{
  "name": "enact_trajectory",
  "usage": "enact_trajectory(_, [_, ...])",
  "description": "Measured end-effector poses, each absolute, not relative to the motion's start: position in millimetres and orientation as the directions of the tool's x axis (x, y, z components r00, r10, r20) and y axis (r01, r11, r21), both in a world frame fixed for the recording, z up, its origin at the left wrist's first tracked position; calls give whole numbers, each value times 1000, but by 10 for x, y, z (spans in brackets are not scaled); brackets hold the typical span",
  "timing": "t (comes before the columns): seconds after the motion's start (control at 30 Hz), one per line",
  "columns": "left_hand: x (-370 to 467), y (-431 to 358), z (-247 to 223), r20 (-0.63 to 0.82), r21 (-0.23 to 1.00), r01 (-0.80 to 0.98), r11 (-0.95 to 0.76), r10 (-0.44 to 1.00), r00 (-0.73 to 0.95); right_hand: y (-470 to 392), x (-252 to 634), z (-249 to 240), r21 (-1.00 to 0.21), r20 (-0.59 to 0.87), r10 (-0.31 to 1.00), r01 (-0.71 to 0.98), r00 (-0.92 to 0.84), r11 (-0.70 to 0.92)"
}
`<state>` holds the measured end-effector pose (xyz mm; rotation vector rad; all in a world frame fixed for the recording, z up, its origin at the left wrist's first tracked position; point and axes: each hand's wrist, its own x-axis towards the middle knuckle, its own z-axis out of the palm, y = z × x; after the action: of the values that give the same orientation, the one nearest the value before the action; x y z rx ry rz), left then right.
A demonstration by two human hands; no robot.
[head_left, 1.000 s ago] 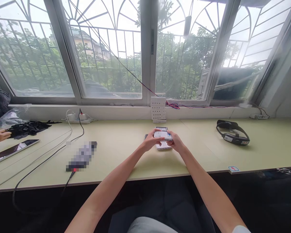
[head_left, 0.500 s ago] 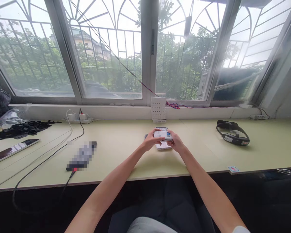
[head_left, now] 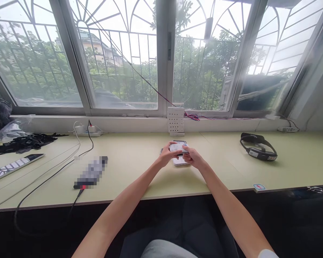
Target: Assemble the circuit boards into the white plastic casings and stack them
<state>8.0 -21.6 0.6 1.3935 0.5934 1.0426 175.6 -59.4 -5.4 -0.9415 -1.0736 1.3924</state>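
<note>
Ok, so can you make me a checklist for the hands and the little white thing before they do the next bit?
1. Left hand has a grip on the small white thing: ok, thumb and fingers are around one end.
2. Right hand is on it too: ok, its thumb is on the other end.
3. Nothing lies just below the hands: not ok, a flat white thing is there.
4. Words on the small white thing can be read: cannot tell, too small here.
5. Black headband is away from the hands: ok, it lies off to the right.
</note>
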Motion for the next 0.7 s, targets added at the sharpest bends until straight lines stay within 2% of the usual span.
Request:
enact_trajectory(0.33, [80,-188,-21,238,964,-221,-149,853,464,-588,1763,-69,-959,84,990,-279,-112,49])
enact_trajectory(0.7, [60,-227,50,192,972,-210,-107,873,448,-561,1727,-94,-955,43,999,-295,-33,31])
